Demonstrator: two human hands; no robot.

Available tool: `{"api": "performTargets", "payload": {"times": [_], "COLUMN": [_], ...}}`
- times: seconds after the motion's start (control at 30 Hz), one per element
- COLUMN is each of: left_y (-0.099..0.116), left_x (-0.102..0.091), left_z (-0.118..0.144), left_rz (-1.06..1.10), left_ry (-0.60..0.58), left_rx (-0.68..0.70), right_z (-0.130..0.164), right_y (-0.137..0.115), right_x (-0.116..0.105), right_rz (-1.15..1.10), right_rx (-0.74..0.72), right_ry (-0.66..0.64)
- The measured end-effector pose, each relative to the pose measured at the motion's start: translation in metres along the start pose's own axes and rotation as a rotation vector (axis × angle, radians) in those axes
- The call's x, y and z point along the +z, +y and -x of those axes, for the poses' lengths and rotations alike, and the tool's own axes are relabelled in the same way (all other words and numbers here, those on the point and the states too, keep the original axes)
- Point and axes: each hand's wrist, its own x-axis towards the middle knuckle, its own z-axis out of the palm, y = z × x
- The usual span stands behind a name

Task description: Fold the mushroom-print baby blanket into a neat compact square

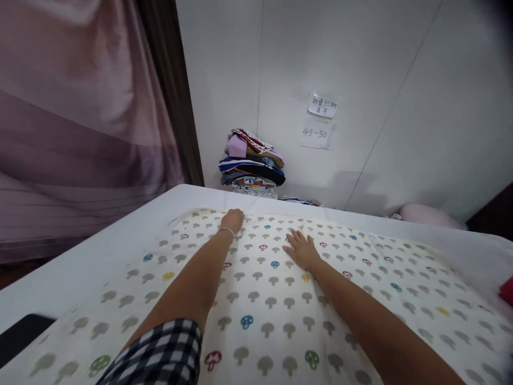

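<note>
A cream cloth [256,280] printed with grey and coloured mushrooms lies spread over a white table [132,224]. My left hand [232,220], with a thin bracelet at the wrist, is at the cloth's far edge, its fingers curled closed on the fabric; the fingertips are partly hidden. Lower and to the right, my right hand [301,250] rests palm down on the cloth, fingers spread and holding nothing. Slight creases run through the fabric on the right side.
Folded fabrics [252,166] stand in a pile behind the table's far edge. Paper notes [318,120] hang on the white wall. A pink curtain [80,123] covers the left side. A dark flat object [24,334] lies at the near left, a red item [507,291] at the right.
</note>
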Motion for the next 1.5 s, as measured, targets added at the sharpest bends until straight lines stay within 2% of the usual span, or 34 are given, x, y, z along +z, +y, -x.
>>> {"api": "performTargets", "payload": {"times": [0.13, 0.27, 0.5, 0.63, 0.73, 0.9, 1.07, 1.3, 1.5], "left_y": [0.001, 0.000, -0.004, -0.005, -0.006, -0.007, -0.005, -0.005, -0.004], "left_x": [0.003, 0.005, 0.007, 0.016, 0.023, 0.027, 0.027, 0.029, 0.027], "left_z": [-0.013, -0.016, -0.025, -0.031, -0.029, -0.025, -0.024, -0.024, -0.023], "left_rz": [0.005, 0.027, 0.121, 0.157, 0.169, 0.169, 0.164, 0.170, 0.173], "left_ry": [-0.023, 0.007, 0.136, 0.127, 0.126, 0.160, 0.175, 0.181, 0.209], "left_rx": [0.040, 0.052, -0.087, -0.099, -0.066, -0.021, -0.015, -0.026, -0.028], "right_z": [0.001, 0.002, 0.002, 0.000, -0.012, -0.056, -0.094, -0.109, -0.114], "right_y": [0.002, 0.003, 0.001, 0.002, 0.009, 0.024, 0.025, 0.027, 0.023], "right_x": [0.004, 0.002, 0.004, 0.002, -0.009, -0.036, -0.042, -0.036, -0.041], "right_rz": [0.009, 0.029, 0.050, 0.022, -0.051, 0.009, 0.117, 0.112, 0.102], "right_rx": [0.002, 0.010, 0.010, 0.020, 0.019, 0.147, 0.214, 0.273, 0.343], "right_ry": [0.023, 0.017, 0.032, 0.029, 0.041, 0.206, 0.149, 0.074, 0.129]}}
